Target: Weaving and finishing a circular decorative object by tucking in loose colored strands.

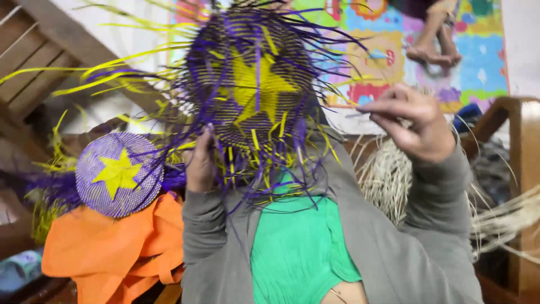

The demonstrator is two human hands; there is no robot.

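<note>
Left hand (199,163) gripped the light, pliant woven disc (253,79) at its firmer rim; right hand (413,121) pinched loose strands (337,73), probably easily frayed.

Clothing only. Grey long-sleeved open-front top, cardigan type, soft matte knit. Both sleeves run full length to the wrist: left sleeve (205,225) ends in a plain cuff just under the left hand (201,163), right sleeve (441,208) bunches in folds below the right hand (413,121). The two front edges hang apart, near centre of frame. Under it a bright green top (295,242) with fine vertical ribbing or pleats, hem curved at the near edge. Hands bare: no gloves, and no rings or watch that I can make out.
</note>
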